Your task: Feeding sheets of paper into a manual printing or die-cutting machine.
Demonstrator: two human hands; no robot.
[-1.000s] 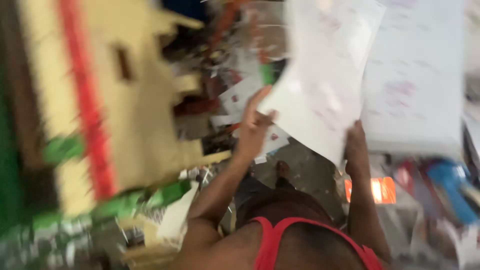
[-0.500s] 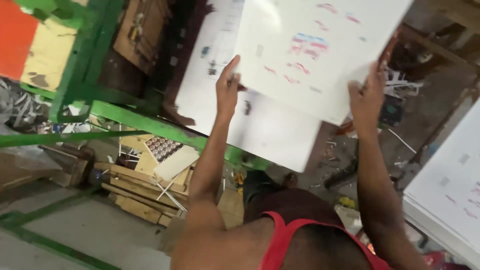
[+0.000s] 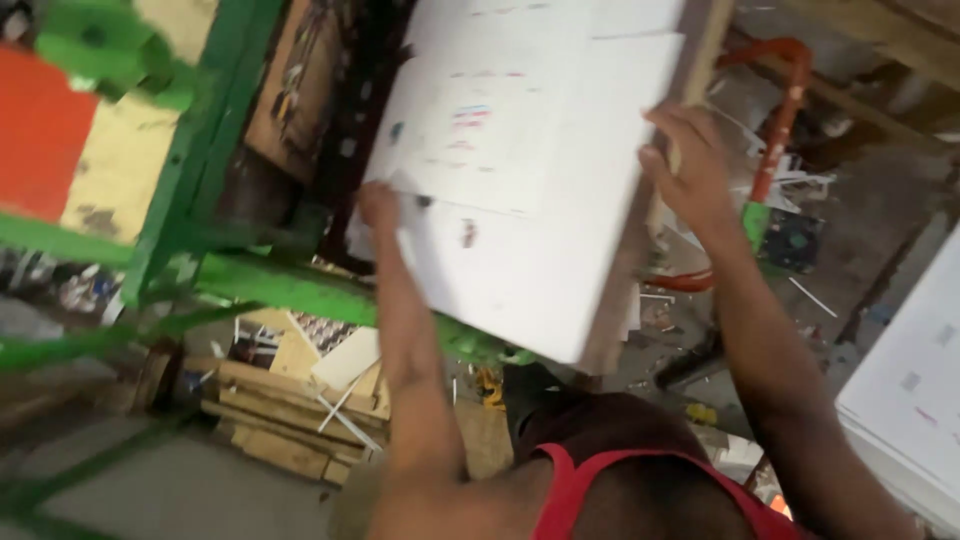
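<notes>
So nearest the camera, a red top (image 3: 590, 480) is seen, with both arms stretched up and away from it. A big white board (image 3: 520, 200) is held out in front, tilted, its long axis running away from the body toward the top of the view. The left hand (image 3: 380, 205) is pressed at the board's left edge; whether that grip is curled around or just flat can't be told, it's too blurred. The right hand (image 3: 690, 165) is closed over the right edge, fingers wrapped on it, slightly farther up. Beyond the board, a green metal frame (image 3: 200, 200) and stacked wooden scraps (image 3: 290, 400) on the floor are seen, plus an orange pipe (image 3: 785, 110) farther right.
</notes>
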